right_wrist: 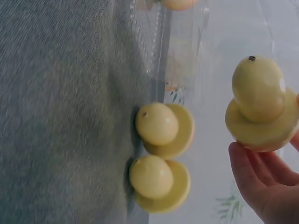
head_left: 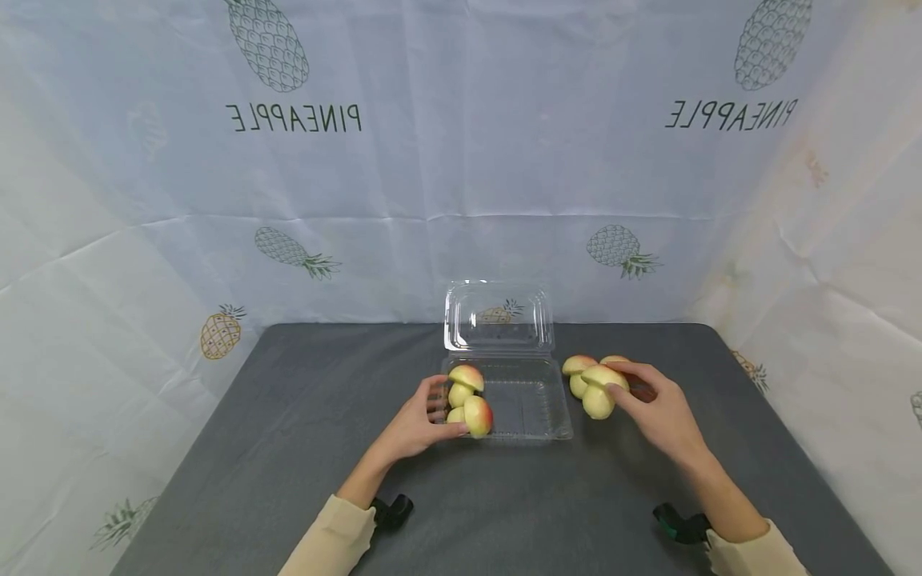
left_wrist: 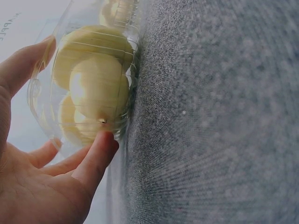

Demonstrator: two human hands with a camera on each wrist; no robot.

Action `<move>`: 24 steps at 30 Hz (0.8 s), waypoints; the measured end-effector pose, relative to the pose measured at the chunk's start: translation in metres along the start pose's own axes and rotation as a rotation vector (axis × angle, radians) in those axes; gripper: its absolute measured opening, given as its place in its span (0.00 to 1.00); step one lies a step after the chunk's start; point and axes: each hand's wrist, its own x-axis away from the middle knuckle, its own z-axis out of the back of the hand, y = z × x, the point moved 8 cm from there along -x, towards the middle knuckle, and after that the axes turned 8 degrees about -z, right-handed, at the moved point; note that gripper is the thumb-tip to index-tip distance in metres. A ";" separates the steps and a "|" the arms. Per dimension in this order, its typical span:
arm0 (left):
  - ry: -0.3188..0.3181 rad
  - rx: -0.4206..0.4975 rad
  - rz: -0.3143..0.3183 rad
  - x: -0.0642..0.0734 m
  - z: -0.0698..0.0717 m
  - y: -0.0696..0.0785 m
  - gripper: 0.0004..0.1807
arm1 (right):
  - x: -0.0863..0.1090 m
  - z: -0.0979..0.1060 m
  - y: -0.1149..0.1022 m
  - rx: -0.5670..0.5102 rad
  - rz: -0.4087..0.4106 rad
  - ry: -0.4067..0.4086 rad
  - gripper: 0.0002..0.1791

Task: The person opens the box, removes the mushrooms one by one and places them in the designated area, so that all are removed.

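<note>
A clear plastic clamshell box lies with its lid raised at the back. Inside its left end are two model mushrooms, pale yellow with red-flushed caps. My left hand grips that end from outside; in the left wrist view the thumb is at the rim and the fingertips at the lower wall. My right hand pinches another mushroom by its cap, stem towards the box, above the table. Two more mushrooms lie on the table beyond it, right of the box, partly hidden in the head view.
A dark grey cloth covers the table. White fabric printed with pineapples hangs behind it and along both sides. Each wrist wears a black strap mount below a cream sleeve.
</note>
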 end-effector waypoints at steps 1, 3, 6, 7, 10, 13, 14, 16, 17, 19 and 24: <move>-0.004 -0.002 -0.004 0.000 0.000 0.000 0.52 | 0.000 0.002 0.001 0.002 -0.001 0.004 0.22; -0.007 -0.005 -0.002 0.000 0.000 0.000 0.52 | 0.000 0.006 0.004 0.009 -0.001 0.012 0.22; -0.011 -0.010 -0.004 0.000 0.000 0.000 0.52 | 0.000 0.013 0.009 0.033 -0.001 0.034 0.22; -0.010 -0.010 -0.001 0.000 0.000 -0.001 0.52 | 0.000 0.015 0.010 0.042 0.000 0.041 0.21; -0.005 -0.008 0.000 0.001 0.000 -0.001 0.52 | 0.001 0.021 0.015 0.063 -0.003 0.060 0.21; -0.004 -0.012 -0.007 0.001 0.000 0.000 0.52 | 0.001 0.028 0.020 0.073 -0.007 0.073 0.21; -0.005 -0.012 -0.008 0.000 0.000 0.000 0.52 | 0.001 0.030 0.022 0.076 -0.010 0.078 0.22; -0.005 -0.016 -0.011 0.000 0.000 0.000 0.52 | 0.000 0.034 0.025 0.084 -0.013 0.089 0.22; -0.005 -0.017 -0.010 0.000 0.000 0.000 0.52 | 0.000 0.036 0.028 0.089 -0.015 0.095 0.22; -0.004 -0.012 -0.004 0.000 0.000 0.000 0.52 | -0.001 0.040 0.032 0.093 -0.022 0.107 0.22; -0.003 -0.005 -0.011 0.000 0.000 0.001 0.52 | -0.005 0.048 0.041 0.082 -0.043 0.126 0.23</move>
